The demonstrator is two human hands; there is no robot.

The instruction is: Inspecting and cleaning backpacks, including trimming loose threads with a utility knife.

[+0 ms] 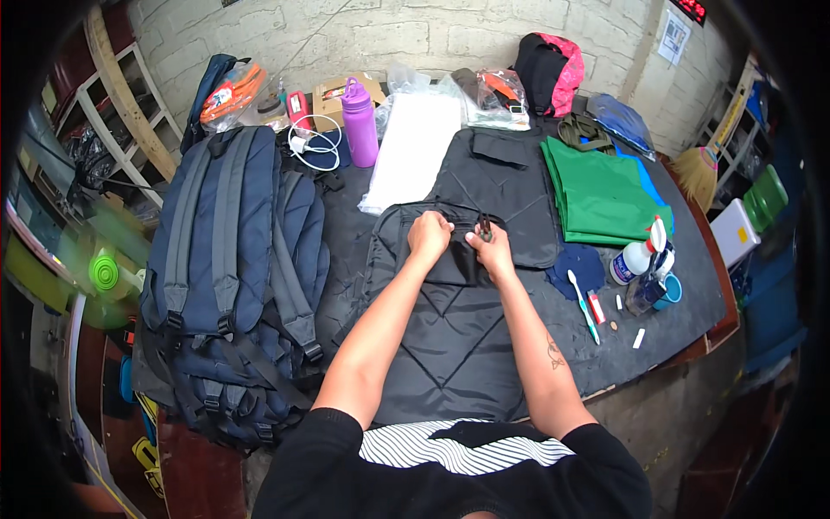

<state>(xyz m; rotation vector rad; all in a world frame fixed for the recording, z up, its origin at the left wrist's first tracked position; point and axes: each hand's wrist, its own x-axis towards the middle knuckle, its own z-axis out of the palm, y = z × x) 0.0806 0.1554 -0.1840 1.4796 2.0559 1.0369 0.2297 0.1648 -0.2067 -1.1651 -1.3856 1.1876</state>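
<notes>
A black padded bag [450, 346] with stitched diagonal lines lies flat in front of me, its upper part folded into a flap or pocket. My left hand [430, 235] is closed at the pocket's edge, fingers pinching the black fabric. Just to its right, my right hand [491, 251] is closed around a small dark tool [485, 227] whose two narrow prongs point away from me; it looks like thread snips. The right hand's fingers also rest against the pocket cloth. Beyond both hands lies another black padded panel [510, 186] with a strip on top.
A large navy backpack [212, 242] fills the left side. Behind stand a purple bottle [360, 125], a white cable [316, 149] and white sheets [415, 143]. Green fabric [605, 195], a spray bottle [635, 259], a toothbrush [584, 304] and a blue cup [668, 291] sit on the right.
</notes>
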